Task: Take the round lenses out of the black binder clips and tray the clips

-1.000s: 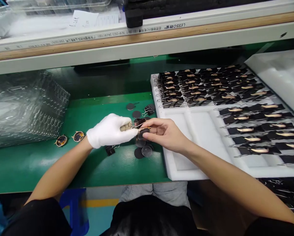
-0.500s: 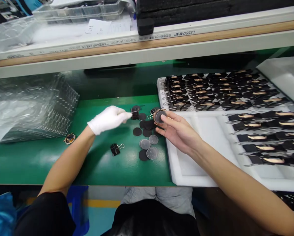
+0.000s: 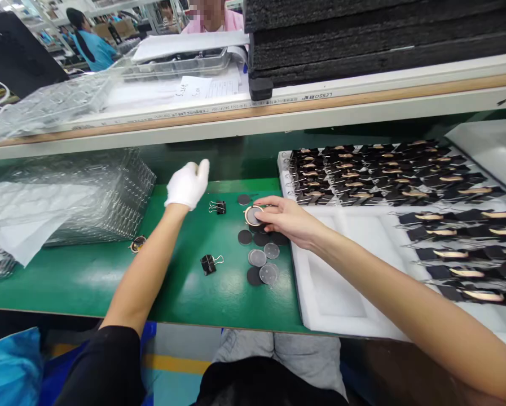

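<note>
My right hand point(image 3: 284, 220), bare, holds a round watch case point(image 3: 249, 217) with a rose-gold rim. A dark grey disc covers its face, and my thumb and fingers grip its right side. My left hand point(image 3: 188, 185), in a white glove, is raised over the back of the green table with its fingers curled; nothing shows in it. Right of the glove lies a black binder clip point(image 3: 221, 207). Another binder clip point(image 3: 209, 264) lies nearer me. Below my right hand are several black discs point(image 3: 245, 237) and clear discs point(image 3: 258, 258), some overlapping.
A white foam tray point(image 3: 300, 282) on the right bears rows of clipped watch pieces point(image 3: 354, 175). Stacked clear plastic trays point(image 3: 121, 197) stand left. Another watch case point(image 3: 138, 243) lies behind my left forearm. A shelf edge point(image 3: 219, 117) crosses above. Other people are beyond it.
My left hand has let go of a binder clip, now on the table, and moved up and away. My right hand has moved slightly left with the watch case. The view has tilted upward.
</note>
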Available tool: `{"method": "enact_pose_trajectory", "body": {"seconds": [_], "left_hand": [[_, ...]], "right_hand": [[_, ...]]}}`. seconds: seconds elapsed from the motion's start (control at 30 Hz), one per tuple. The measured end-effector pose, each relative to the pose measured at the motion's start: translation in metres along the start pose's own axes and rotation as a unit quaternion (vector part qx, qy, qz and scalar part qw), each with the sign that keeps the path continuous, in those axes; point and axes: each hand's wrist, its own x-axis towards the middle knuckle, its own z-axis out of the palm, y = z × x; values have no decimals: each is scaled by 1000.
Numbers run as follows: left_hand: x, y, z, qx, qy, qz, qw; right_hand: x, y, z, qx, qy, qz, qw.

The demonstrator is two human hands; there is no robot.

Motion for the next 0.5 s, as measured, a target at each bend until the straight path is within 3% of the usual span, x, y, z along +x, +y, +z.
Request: {"method": "enact_pose_trajectory", "body": {"seconds": [0.1, 0.2, 0.37, 0.5], "left_hand": [[6, 25, 34, -14, 15, 10, 1000], [9, 32, 61, -19, 22, -24, 999], [9, 21, 74, -27, 51, -47, 997], [11, 13, 80, -41, 40, -55, 997]], "right_hand": [[33, -7, 16, -39, 1, -17, 999], [57, -14, 27, -46, -19, 7, 999], [67, -18, 23, -30, -72, 49, 996], [73, -8, 12, -158, -80, -46, 983]]}}
